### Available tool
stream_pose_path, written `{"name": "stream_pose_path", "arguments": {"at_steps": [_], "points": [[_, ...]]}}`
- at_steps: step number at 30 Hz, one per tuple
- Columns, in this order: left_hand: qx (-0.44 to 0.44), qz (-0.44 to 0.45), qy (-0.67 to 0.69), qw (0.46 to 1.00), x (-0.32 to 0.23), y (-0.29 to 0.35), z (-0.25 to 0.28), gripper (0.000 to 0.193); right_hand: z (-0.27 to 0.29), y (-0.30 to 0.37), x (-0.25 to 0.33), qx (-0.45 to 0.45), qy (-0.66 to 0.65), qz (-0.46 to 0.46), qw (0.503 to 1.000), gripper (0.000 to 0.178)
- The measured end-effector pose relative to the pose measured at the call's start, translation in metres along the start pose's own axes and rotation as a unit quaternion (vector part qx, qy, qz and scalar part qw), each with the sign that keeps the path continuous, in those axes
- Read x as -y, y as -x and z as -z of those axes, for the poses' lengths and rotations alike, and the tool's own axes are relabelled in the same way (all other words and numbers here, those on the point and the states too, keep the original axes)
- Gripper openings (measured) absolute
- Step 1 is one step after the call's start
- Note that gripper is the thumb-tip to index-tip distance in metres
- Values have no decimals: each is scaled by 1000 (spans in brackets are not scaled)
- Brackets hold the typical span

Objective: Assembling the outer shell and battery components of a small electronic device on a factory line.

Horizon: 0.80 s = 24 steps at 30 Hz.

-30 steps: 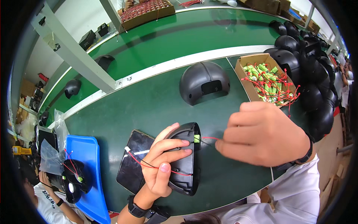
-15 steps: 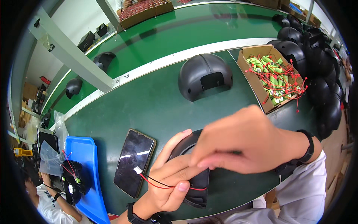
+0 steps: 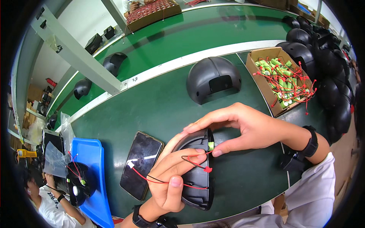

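Observation:
A black curved plastic shell (image 3: 197, 192) is held up over the green table, its ribbed inner side showing. My left hand (image 3: 171, 178) is closed around it from the left. A black-and-red wire pair with a white plug (image 3: 130, 164) crosses that hand. A second wire pair, ending in a red plug (image 3: 208, 169), loops past its fingertips. My right hand (image 3: 247, 127) arches over the shell's far end, fingers on the outside and thumb beside a small green battery cell (image 3: 211, 146) at the edge. Most of the cell is hidden inside the shell.
A dark phone (image 3: 140, 167) and a blue tray (image 3: 99, 178) lie left. Beyond my hands sits a black domed shell (image 3: 213, 79). A cardboard box (image 3: 262, 89) of green battery cells stands at right, near piled black shells (image 3: 327, 62). A co-worker (image 3: 57, 197) sits at far left.
My right hand has drawn back from over my left fingers to the shell's far end. The green battery cell and the red plug now show. The view has shifted slightly.

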<state>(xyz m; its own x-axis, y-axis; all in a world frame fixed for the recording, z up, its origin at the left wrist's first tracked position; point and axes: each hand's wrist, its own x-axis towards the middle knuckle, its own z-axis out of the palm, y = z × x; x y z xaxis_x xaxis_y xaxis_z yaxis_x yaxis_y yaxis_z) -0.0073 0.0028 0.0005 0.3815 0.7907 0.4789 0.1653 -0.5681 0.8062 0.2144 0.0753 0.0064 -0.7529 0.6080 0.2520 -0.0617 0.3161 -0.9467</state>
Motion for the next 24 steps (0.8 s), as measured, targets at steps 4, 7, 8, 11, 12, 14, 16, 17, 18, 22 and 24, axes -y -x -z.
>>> {"name": "stream_pose_path", "arguments": {"at_steps": [4, 7, 8, 11, 12, 14, 16, 17, 18, 22, 24], "points": [[-8, 19, 9, 1000, -1, 0, 0, 47, -4, 0, -7, -17, -122, -30, 992, 42], [-13, 18, 16, 1000, 1, 0, 0, 48, -12, 1, -7, -49, -128, -36, 990, 39], [-16, 9, 16, 1000, 2, 0, 0, 48, -15, 1, -5, -69, -111, -37, 991, 39], [-11, -1, 18, 1000, 3, -1, 0, 49, -22, 2, -1, -100, -72, -24, 992, 37], [-12, -1, 18, 1000, 3, -1, 0, 49, -20, 3, -2, -100, -71, -24, 992, 37], [8, 3, 17, 1000, 4, -1, 1, 49, -14, 4, -4, -43, -93, -27, 994, 42], [13, 7, 15, 1000, 3, -1, 2, 49, -16, 3, -13, -44, -183, -40, 981, 40], [17, 12, 12, 1000, 2, -1, 3, 49, -17, 3, -15, -45, -271, -53, 960, 39], [17, 13, 12, 1000, 2, -1, 3, 49, -17, 3, -16, -44, -272, -53, 960, 39], [34, -15, 7, 999, 3, -1, 4, 49, -17, 3, -17, -42, -316, -89, 944, 40], [35, -17, 5, 999, 2, 0, 4, 49, -20, 3, -18, -40, -319, -84, 943, 39]]}}
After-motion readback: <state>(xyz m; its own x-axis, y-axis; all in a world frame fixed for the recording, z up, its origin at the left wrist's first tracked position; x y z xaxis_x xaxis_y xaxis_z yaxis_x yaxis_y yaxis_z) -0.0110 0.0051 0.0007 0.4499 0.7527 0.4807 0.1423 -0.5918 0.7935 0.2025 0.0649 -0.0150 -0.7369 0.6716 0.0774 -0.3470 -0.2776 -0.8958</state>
